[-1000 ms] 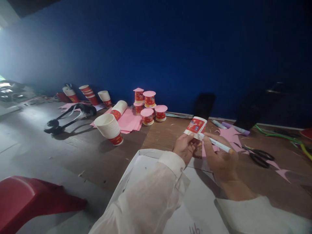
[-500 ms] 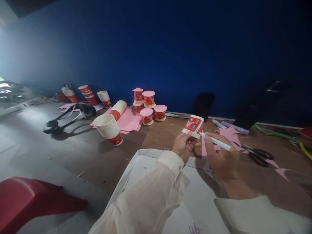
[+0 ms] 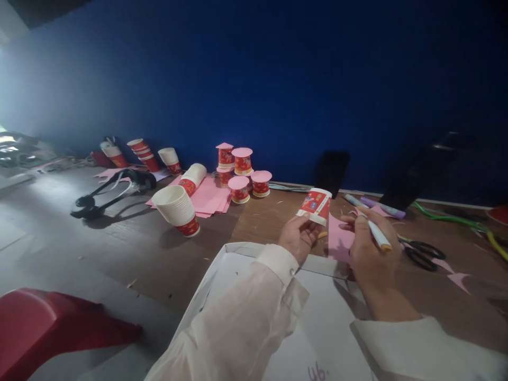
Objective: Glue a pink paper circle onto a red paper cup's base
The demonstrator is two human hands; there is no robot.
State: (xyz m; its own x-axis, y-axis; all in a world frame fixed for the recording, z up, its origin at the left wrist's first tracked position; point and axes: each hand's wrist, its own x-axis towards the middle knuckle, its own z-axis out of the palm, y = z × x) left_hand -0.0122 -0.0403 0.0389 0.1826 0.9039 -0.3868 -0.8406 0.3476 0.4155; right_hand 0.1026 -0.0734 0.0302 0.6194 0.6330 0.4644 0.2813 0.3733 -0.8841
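Against a dark blue wall (image 3: 254,95), the left hand (image 3: 297,238) grasps a red-and-white paper cup (image 3: 315,206) over the desk's (image 3: 260,217) right side, seemingly steadying it for the marker (image 3: 375,230), gripped in the right hand (image 3: 375,259) apart from it, near black-handled scissors (image 3: 424,255).

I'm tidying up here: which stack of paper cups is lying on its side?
The cup stack on the pink sheets; the other stacks stand on their bases.

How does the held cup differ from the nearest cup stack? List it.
The held cup is single, the stack nested. The held cup sits in the left hand, the stack on the table. The held cup looks mostly red, the stack mostly white. Both have red print.
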